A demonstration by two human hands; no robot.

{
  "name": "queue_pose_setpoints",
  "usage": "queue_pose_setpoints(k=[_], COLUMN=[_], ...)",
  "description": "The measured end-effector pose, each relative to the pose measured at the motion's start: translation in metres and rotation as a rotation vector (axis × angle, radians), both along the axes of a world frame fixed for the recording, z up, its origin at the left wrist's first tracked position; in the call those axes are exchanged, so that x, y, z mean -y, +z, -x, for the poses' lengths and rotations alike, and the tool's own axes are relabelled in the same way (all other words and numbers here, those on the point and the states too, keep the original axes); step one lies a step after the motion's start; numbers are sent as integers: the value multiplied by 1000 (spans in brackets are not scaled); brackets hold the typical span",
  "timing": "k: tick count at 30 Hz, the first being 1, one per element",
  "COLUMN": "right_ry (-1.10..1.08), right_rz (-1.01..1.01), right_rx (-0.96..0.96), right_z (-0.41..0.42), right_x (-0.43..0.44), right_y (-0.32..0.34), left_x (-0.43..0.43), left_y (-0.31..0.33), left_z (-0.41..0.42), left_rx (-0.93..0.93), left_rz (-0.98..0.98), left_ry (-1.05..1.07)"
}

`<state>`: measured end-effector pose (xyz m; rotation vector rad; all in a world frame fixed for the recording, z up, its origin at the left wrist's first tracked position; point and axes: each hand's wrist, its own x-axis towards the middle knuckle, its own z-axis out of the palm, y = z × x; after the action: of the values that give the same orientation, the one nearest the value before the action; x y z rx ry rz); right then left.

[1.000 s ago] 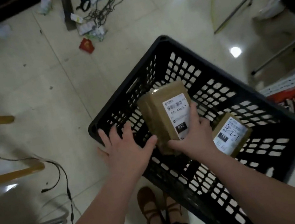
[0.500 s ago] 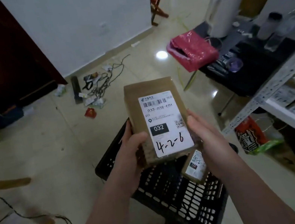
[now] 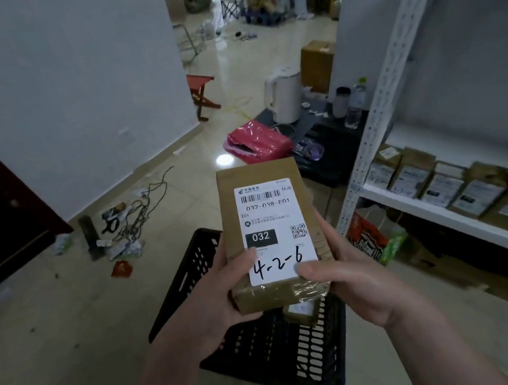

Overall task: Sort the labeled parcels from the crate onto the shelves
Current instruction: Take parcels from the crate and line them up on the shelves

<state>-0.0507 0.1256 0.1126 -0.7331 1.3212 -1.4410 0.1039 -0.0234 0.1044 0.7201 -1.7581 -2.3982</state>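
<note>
1. Left hand and right hand both grip the parcel above the crate
2. Another parcel lies inside the crate
3. Shelf stands right of the crate

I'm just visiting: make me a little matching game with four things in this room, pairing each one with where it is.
Things:
1. parcel marked 4-2-6
2. black crate
3. row of labeled parcels
4. white kettle

Places:
A. on the white shelf
B. held in both hands
C. on the floor below the hands
D. on the dark low table

Pairs: 1-B, 2-C, 3-A, 4-D
</note>
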Motion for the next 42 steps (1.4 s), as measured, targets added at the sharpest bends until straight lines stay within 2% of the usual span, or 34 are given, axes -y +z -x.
queue_pose_setpoints(k=[8, 13, 19, 27, 31, 34, 42], right_ry=[-38, -179, -475, -847, -942, -973, -946], right_rz=[-21, -57, 8, 90, 85, 99, 85], right_rx=[-1, 32, 7, -37, -47, -164, -276], right_z=[-26, -21, 7, 92, 138, 168, 225], right_x=[-85, -154, -230, -353, -427, -466, -524], right_y=[12, 20, 37, 69, 86, 106, 161], left_x=[-52, -98, -165, -282, -350, -391, -464], left_y=[5, 15, 33, 67, 84, 104, 166], left_z=[-21, 5, 56, 157, 212, 253, 343], left_rx=[-25, -27, -10, -27, -69, -93, -236], left_rz=[91, 64, 100, 178, 177, 204, 16], left_ry=[-287, -404, -576, -804, -896, -837, -581])
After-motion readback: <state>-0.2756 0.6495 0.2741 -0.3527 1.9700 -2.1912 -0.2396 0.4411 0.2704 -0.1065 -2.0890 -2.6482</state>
